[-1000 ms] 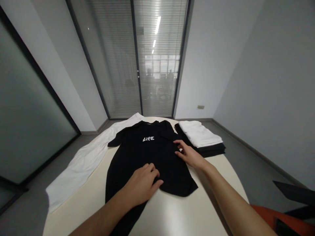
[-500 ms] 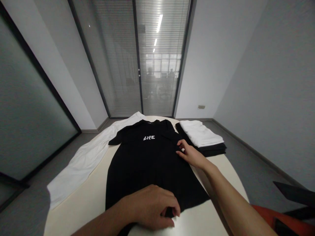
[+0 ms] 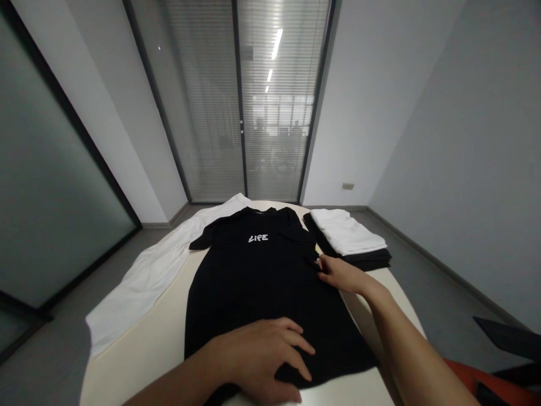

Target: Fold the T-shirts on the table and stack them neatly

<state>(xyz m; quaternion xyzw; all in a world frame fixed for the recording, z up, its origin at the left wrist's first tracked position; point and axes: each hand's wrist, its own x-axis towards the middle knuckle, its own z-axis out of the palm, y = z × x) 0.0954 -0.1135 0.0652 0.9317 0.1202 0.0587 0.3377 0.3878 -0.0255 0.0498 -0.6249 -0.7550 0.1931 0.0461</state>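
A black T-shirt (image 3: 257, 276) with white "LIFE" lettering lies spread face up on a cream round table (image 3: 143, 344). My left hand (image 3: 264, 358) rests flat on the shirt's lower hem near the table's front edge, fingers stretched out and apart. My right hand (image 3: 340, 273) lies at the shirt's right side edge, just below the folded right sleeve, fingertips touching the fabric; its fingers look loosely curled against the cloth.
A white garment (image 3: 147, 270) drapes over the table's left side. A folded white shirt on folded black ones (image 3: 350, 239) is stacked at the far right. An orange chair (image 3: 477, 378) sits at the lower right. Glass doors with blinds stand behind.
My left hand slid down the shirt to the hem and spread flat; the hem now lies lower and wider. My right hand moved slightly right along the shirt's side edge.
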